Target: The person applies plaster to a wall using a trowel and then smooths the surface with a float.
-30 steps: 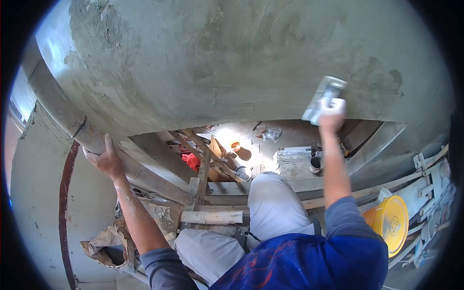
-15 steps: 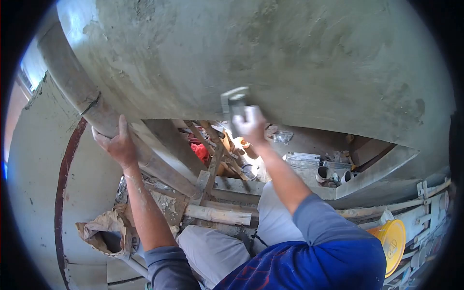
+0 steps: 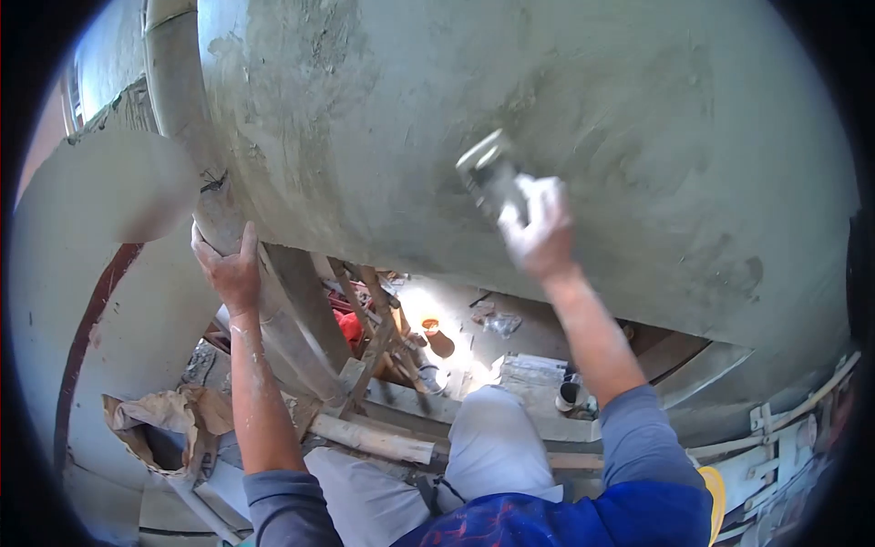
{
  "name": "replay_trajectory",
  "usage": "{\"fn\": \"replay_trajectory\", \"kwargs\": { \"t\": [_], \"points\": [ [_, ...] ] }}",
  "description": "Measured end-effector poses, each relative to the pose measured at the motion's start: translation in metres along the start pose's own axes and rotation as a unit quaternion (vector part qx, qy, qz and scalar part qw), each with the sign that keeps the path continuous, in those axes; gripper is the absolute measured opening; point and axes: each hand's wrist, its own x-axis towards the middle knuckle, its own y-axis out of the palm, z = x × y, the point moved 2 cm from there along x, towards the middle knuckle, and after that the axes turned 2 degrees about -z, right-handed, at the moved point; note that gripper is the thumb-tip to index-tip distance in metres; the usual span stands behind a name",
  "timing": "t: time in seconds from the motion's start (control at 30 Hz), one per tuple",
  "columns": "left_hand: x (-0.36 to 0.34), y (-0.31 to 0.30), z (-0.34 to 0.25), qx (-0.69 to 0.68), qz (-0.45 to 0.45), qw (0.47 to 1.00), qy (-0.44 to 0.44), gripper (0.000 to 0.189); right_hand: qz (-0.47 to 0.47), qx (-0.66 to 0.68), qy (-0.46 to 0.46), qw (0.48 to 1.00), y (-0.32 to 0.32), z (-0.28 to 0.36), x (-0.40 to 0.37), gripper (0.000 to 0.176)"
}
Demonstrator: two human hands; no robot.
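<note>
My right hand [image 3: 540, 228], dusted pale, is closed around a plastering float [image 3: 490, 171] with a light front edge. The float is against or just in front of the grey plastered wall [image 3: 392, 146]; motion blur hides whether it touches. My left hand [image 3: 230, 271] is wrapped around a thick bamboo pole [image 3: 178, 82] at the left, just below a dark tie [image 3: 212, 182]. Damp, darker patches mark the wall right of the float.
Below the wall is an opening with a floor, wooden braces [image 3: 369, 356] and a small bucket [image 3: 567, 397]. An open paper sack [image 3: 164, 428] stands lower left. A cut bamboo pole [image 3: 374, 439] crosses near my knees. A yellow rim [image 3: 715, 501] shows at right, below more bamboo poles [image 3: 775, 424].
My right hand has moved the float up and to the right across the wall, away from its lower edge. My left hand stays on the bamboo pole. The whole view has shifted.
</note>
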Motion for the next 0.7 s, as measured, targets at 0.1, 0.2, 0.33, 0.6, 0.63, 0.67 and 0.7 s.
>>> {"fn": "replay_trajectory", "kwargs": {
  "t": [0.1, 0.2, 0.33, 0.6, 0.63, 0.67, 0.7],
  "points": [
    [0.002, -0.004, 0.002, 0.006, 0.013, 1.000, 0.000, 0.081, -0.066, -0.128, -0.106, 0.984, -0.034, -0.031, 0.082, 0.032],
    [0.003, -0.004, -0.001, 0.005, 0.017, 1.000, -0.004, 0.081, -0.046, -0.123, -0.088, 0.987, -0.023, -0.042, 0.093, 0.029],
    [0.004, -0.005, -0.004, 0.003, 0.013, 1.000, -0.014, 0.080, 0.115, -0.194, -0.296, 0.928, 0.048, -0.022, -0.010, 0.009],
    [0.002, -0.007, -0.005, 0.003, 0.006, 1.000, 0.013, 0.077, -0.114, -0.205, -0.032, 0.971, -0.135, -0.143, 0.188, 0.023],
    [0.003, -0.006, -0.005, 0.002, 0.004, 1.000, 0.015, 0.076, -0.158, -0.332, -0.042, 0.929, -0.159, -0.168, 0.217, 0.030],
    [0.004, -0.006, -0.005, 0.002, -0.001, 1.000, 0.015, 0.076, -0.163, -0.312, -0.045, 0.935, -0.164, -0.180, 0.227, 0.031],
    [0.003, -0.006, -0.007, 0.003, 0.001, 1.000, 0.014, 0.076, -0.169, -0.291, -0.051, 0.940, -0.164, -0.178, 0.236, 0.031]
  ]
}}
